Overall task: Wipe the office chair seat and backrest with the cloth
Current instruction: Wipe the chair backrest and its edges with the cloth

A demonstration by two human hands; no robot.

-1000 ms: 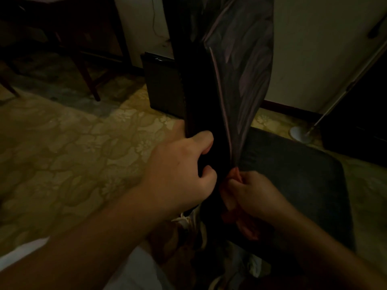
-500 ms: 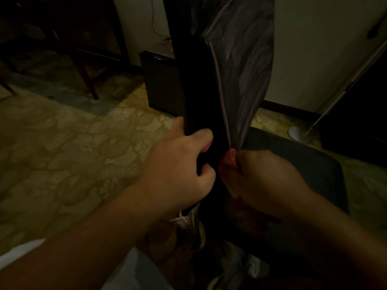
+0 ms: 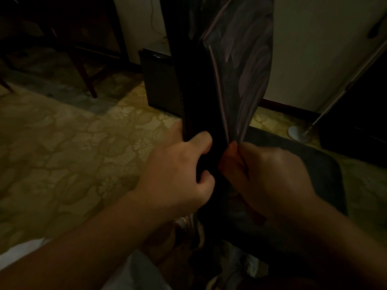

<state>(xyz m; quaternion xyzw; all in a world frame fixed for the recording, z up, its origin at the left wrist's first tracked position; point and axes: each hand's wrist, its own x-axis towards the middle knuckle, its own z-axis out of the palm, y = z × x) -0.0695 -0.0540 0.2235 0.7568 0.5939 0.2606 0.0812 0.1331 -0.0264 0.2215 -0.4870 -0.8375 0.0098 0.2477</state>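
The left hand [image 3: 178, 170] grips the dark edge of the chair backrest [image 3: 199, 91], fingers curled round it with the thumb on the near side; the backrest rises from the centre of the view toward 12 o'clock as a tall black strip seen edge-on. Just beside it, at about 3 o'clock from the left hand, the right hand [image 3: 270, 176] pinches the lower corner of the cloth [image 3: 240, 65], a dark piece with a pale leaf-like pattern and a light hem, which stretches up from the fingertips along the right face of the backrest toward 12 o'clock. Whether the cloth lies flat against the backrest or hangs slightly off it cannot be told in this dim light. The chair seat [image 3: 314, 164], dark and padded, spreads under and beyond the right hand toward 4 o'clock. A patterned yellowish floor [image 3: 73, 153] fills the 9 o'clock side. A dark box [image 3: 161, 84] stands on the floor behind the backrest at 11 o'clock, and a pale round stand base [image 3: 298, 133] with a slanted pole sits near the wall at 2 o'clock.
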